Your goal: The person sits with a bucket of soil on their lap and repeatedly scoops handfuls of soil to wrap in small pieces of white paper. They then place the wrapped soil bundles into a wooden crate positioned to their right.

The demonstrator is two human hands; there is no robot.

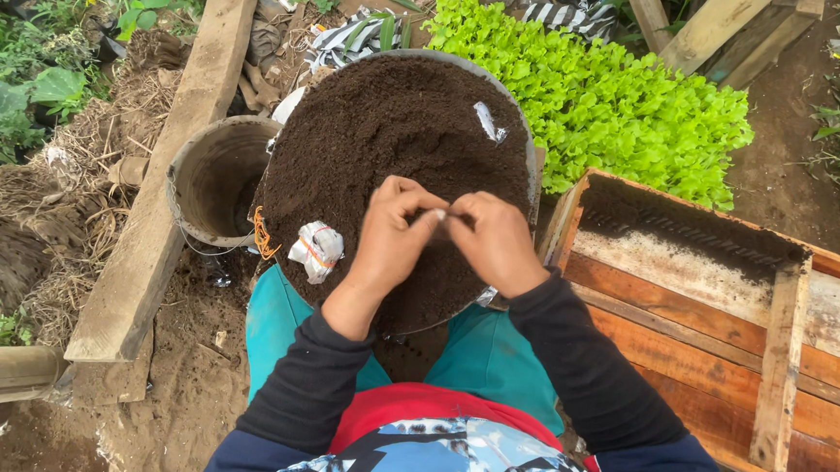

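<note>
Pinching together over the middle of a big round basin of dark soil [378,127], the left hand [393,236] and the right hand [491,240] meet fingertip to fingertip, and between them runs a thin, dark sliver [449,213] of something (too small and too shaded to name; it could be a strip of wrapper or a stem). Its long axis lies roughly from 9 to 3 o'clock, level with the soil surface, one end nipped by the left thumb and forefinger, the other by the right. Neither hand is nearer than the other: both touch it, the left at its 9 o'clock end, the right at its 3 o'clock end. All the remaining fingers are curled in close, not spread. The sliver sits just above the soil, at about the centre of the basin and slightly toward 6 o'clock. On the soil at 1 o'clock from the hands lies a small whitish twisted scrap [489,122]; at 8 o'clock, on the basin's edge, a crumpled white packet with orange marks [315,249]. An empty, dirt-stained bucket [217,180] stands at 9 o'clock beside the basin, a bed of bright green seedlings [622,103] at 1 o'clock, and a wooden crate [726,323] at 3 to 4 o'clock.
</note>
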